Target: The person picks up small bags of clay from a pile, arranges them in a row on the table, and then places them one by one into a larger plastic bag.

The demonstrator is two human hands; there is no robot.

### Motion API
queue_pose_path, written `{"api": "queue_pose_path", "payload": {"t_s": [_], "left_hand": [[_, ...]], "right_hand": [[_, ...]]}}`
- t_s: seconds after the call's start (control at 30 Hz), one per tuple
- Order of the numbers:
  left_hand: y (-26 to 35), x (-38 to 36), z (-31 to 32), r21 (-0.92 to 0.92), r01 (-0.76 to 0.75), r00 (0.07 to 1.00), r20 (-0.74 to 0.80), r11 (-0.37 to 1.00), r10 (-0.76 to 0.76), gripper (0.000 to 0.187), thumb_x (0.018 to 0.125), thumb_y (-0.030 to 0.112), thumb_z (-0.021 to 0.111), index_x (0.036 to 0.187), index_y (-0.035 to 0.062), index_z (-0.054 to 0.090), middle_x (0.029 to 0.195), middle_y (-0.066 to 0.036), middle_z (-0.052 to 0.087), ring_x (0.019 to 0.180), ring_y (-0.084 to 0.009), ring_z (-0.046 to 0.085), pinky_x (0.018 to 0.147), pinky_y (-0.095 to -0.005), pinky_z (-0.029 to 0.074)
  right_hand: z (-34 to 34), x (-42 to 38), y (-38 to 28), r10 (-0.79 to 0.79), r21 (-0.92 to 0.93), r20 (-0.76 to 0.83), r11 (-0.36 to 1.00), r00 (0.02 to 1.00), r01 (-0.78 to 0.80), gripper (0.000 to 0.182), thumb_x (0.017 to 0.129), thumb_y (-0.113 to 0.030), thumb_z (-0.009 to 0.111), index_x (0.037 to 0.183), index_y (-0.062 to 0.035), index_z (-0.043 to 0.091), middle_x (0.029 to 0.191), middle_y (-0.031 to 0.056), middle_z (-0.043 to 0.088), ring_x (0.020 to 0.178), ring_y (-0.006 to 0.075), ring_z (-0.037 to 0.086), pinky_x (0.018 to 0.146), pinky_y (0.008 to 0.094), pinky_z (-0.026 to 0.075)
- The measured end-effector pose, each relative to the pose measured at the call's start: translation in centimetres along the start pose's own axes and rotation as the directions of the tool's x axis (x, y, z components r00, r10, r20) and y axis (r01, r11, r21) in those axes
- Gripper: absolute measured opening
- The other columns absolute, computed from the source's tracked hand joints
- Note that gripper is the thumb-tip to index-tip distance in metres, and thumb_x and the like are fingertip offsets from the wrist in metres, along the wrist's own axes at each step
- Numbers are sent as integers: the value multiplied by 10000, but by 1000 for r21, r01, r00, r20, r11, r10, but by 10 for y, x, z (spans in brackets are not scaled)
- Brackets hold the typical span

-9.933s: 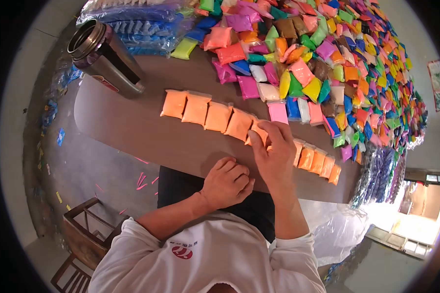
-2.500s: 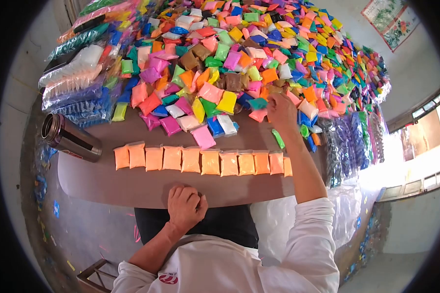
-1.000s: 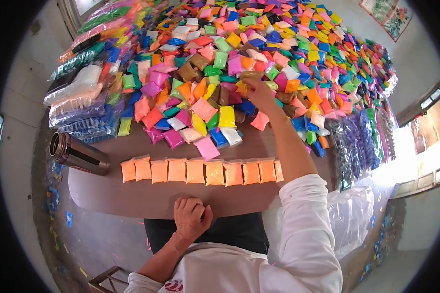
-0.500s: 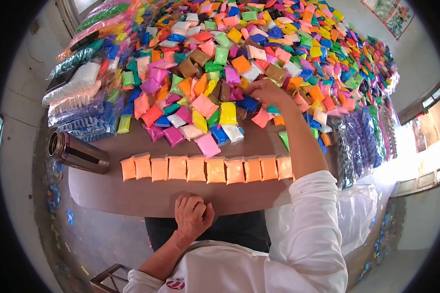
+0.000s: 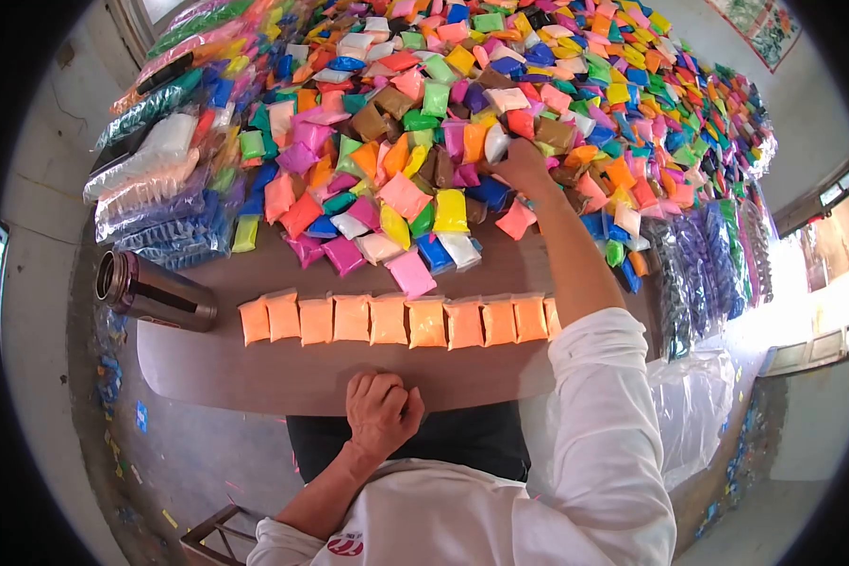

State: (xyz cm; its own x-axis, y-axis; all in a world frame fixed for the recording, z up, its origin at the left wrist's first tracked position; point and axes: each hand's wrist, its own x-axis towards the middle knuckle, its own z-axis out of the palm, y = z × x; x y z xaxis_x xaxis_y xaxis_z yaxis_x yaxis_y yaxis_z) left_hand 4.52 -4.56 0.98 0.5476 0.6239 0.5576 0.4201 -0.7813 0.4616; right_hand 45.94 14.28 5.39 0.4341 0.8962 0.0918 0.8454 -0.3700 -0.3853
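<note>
My left hand rests at the front edge of the table, its fingers curled into a loose fist with nothing visible in it. My right hand reaches into the front of a big heap of small coloured packets, its fingers pointing down and largely hidden. Close to those fingers lie a white packet, a red packet and a brown packet. Between my hands and the heap runs a row of several light-orange packets, side by side; my right forearm covers its right end.
A steel flask lies on its side at the table's left. Stacked clear bags of packets line the left of the heap; more bagged strips hang at the right. A clear plastic bag is below the table's right side.
My right hand has pushed a little farther into the heap, and the red packet by its fingers shows more. The left hand stays at the table edge. The view has shifted slightly.
</note>
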Motion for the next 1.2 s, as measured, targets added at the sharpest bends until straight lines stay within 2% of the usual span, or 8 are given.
{"api": "queue_pose_path", "payload": {"t_s": [0.07, 0.2, 0.4, 0.6, 0.8, 0.93, 1.03, 1.2], "left_hand": [[1, 1, -1, 2, 1, 1000, 1, 1000, -1, 219, 734, 62, 739, 707, 86, 523, 830, -65, 564, 747, -291, 548, 779, -421, 441], [0, 1, -1, 6, -1, 1000, -1, 1000, 1, 221, 733, 60, 737, 698, 81, 519, 831, -65, 564, 755, -291, 548, 780, -422, 443], [0, -1, -3, 0, -11, 1000, -7, 1000, 11, 212, 726, 57, 736, 695, 83, 527, 838, -67, 570, 781, -293, 560, 790, -434, 449], [0, -1, 2, 28, -16, 1000, -11, 999, 16, 192, 714, 70, 740, 707, 88, 550, 840, -65, 573, 787, -294, 569, 801, -440, 455], [1, -1, 2, 44, -27, 1000, 14, 999, 26, 183, 737, 82, 722, 705, 81, 541, 830, -67, 569, 785, -296, 564, 791, -442, 448], [1, 0, 0, 38, -18, 1000, 17, 999, 17, 176, 760, 84, 711, 708, 68, 544, 826, -73, 574, 784, -296, 562, 783, -433, 441], [3, 3, -3, -3, 3, 999, 32, 1000, -3, 164, 789, 105, 703, 719, 60, 562, 826, -80, 579, 786, -299, 560, 787, -427, 435], [1, 4, -10, -88, 42, 995, 97, 995, -33, 169, 839, 185, 684, 764, 49, 618, 848, -97, 597, 814, -316, 560, 819, -438, 418]], "right_hand": [[10, -4, -8, 20, -27, -65, 999, 998, -22, 526, 727, -453, 818, 1002, -11, 740, 1065, 220, 726, 1026, 388, 692, 898, 473, 548], [13, 5, -7, -23, 28, -67, 999, 997, 25, 480, 733, -351, 801, 1074, -25, 712, 1073, 213, 723, 1045, 394, 684, 918, 476, 542], [-15, 0, 27, -79, 381, -274, 906, 958, 183, 399, 743, -234, 799, 1066, -25, 691, 952, 135, 722, 890, 271, 710, 794, 374, 556], [-74, -108, 31, 112, 773, 38, 626, 993, -100, 364, 841, -196, 795, 1112, 24, 693, 923, 43, 690, 821, 91, 647, 745, 242, 511], [-55, -212, 26, 33, 883, 125, 453, 992, -126, 374, 922, -120, 717, 1258, 23, 636, 1047, 36, 707, 880, 81, 657, 762, 239, 522], [-39, -260, -4, 176, 960, 213, 145, 961, -239, 350, 916, -87, 721, 1246, 2, 642, 1028, 43, 704, 883, 106, 661, 824, 261, 539], [-17, -284, -24, 60, 964, 260, 32, 964, -263, 306, 915, -68, 714, 1208, -20, 636, 1038, 39, 689, 882, 117, 669, 827, 264, 551], [28, -328, -88, 43, 955, 274, 111, 961, -277, 280, 898, -87, 766, 1131, -11, 630, 929, 16, 655, 779, 58, 593, 682, 214, 489]]}}
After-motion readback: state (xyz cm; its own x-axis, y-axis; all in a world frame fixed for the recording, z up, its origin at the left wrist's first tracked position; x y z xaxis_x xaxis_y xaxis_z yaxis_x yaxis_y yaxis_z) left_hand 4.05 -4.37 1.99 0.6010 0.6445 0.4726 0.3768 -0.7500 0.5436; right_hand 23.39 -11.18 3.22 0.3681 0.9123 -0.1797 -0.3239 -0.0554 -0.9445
